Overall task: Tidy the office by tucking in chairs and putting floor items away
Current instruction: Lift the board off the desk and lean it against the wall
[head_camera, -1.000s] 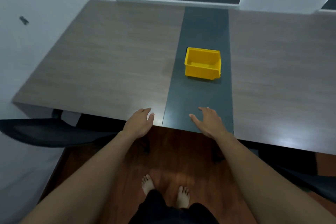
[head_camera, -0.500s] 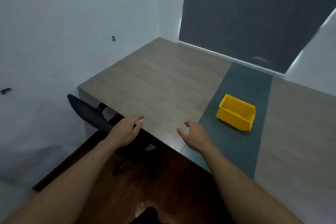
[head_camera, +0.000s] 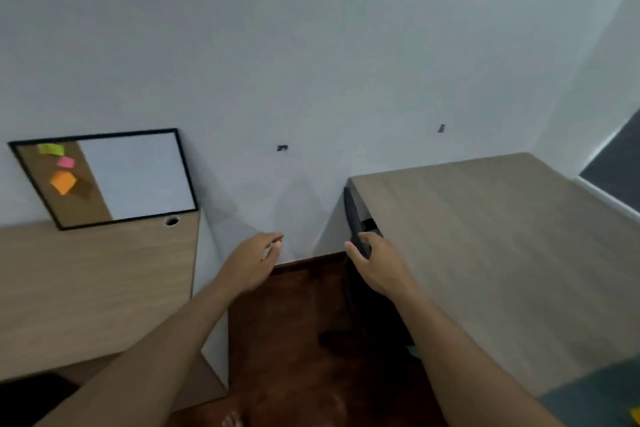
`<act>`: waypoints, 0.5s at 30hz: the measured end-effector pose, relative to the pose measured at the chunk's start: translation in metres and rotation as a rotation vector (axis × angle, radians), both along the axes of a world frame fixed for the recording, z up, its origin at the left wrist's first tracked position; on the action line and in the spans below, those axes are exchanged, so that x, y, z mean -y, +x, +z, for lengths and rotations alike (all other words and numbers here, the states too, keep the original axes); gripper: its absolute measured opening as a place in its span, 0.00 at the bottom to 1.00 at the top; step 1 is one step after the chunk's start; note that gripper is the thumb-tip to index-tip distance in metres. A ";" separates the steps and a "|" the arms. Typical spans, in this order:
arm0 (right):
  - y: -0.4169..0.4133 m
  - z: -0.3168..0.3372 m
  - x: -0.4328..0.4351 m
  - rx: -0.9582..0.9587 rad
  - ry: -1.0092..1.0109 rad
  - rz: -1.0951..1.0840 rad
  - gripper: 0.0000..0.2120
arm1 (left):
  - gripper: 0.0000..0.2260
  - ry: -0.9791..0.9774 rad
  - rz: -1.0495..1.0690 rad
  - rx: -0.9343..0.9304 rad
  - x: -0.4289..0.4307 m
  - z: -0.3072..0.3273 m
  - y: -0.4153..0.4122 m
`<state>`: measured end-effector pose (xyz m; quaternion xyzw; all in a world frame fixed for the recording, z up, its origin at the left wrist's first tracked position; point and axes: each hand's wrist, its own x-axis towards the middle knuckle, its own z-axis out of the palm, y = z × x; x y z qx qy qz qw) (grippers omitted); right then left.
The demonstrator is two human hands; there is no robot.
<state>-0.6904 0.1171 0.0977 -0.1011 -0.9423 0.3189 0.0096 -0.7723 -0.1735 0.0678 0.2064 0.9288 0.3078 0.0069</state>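
Observation:
A black office chair (head_camera: 352, 215) stands at the left edge of the wood-topped desk (head_camera: 502, 253) on the right, its thin backrest edge-on and its dark base (head_camera: 346, 340) on the floor below. My right hand (head_camera: 375, 265) is at the top of the backrest, thumb on one side and fingers on the other, gripping it. My left hand (head_camera: 254, 262) hovers in the gap between the two desks with its fingers apart and nothing in it.
A second wooden desk (head_camera: 86, 288) fills the left, with a cork-and-white board (head_camera: 114, 177) carrying sticky notes leaning on the white wall. Dark wooden floor (head_camera: 294, 340) runs between the desks. A corner of the yellow bin (head_camera: 635, 414) shows at the bottom right.
The view has swung left, away from the yellow bin and towards the wall. My right hand has come onto the chair's backrest; my left hand has moved off the desk edge into the gap.

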 end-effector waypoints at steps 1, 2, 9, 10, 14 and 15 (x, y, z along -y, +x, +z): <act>-0.015 0.000 0.017 0.003 0.003 0.031 0.42 | 0.20 0.008 0.040 0.005 0.020 0.000 -0.004; -0.029 -0.001 0.035 0.017 -0.002 0.057 0.45 | 0.20 0.012 0.077 0.014 0.040 0.000 -0.007; -0.130 -0.001 0.169 0.017 0.034 0.229 0.34 | 0.20 0.105 0.268 0.083 0.182 -0.013 -0.050; -0.145 0.001 0.188 0.010 0.043 0.243 0.34 | 0.20 0.117 0.291 0.081 0.202 -0.012 -0.058; -0.209 0.014 0.260 0.002 0.049 0.313 0.34 | 0.18 0.184 0.422 0.090 0.283 0.000 -0.097; -0.225 0.018 0.277 -0.001 0.043 0.330 0.34 | 0.17 0.216 0.458 0.085 0.302 0.004 -0.108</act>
